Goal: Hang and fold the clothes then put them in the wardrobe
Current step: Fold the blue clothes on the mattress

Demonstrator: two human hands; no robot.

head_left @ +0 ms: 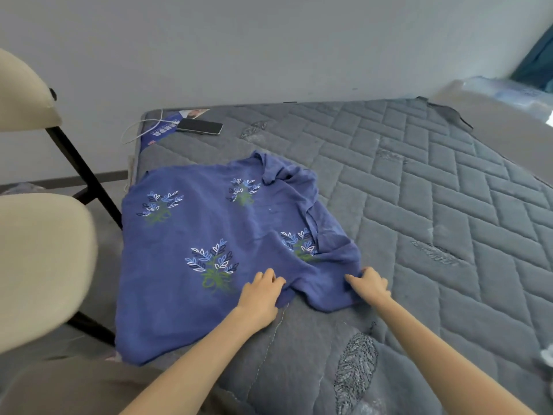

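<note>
Left hand and right hand pinched the blue leaf-printed cloth shirt at its hem; uneven tugging risked fresh creases.

A phone and white cable lie on the grey mattress; beige chair beside it.

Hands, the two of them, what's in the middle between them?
A bunched part of the blue shirt lies between the left hand and the right hand, on the mattress; the head view shows it.
</note>
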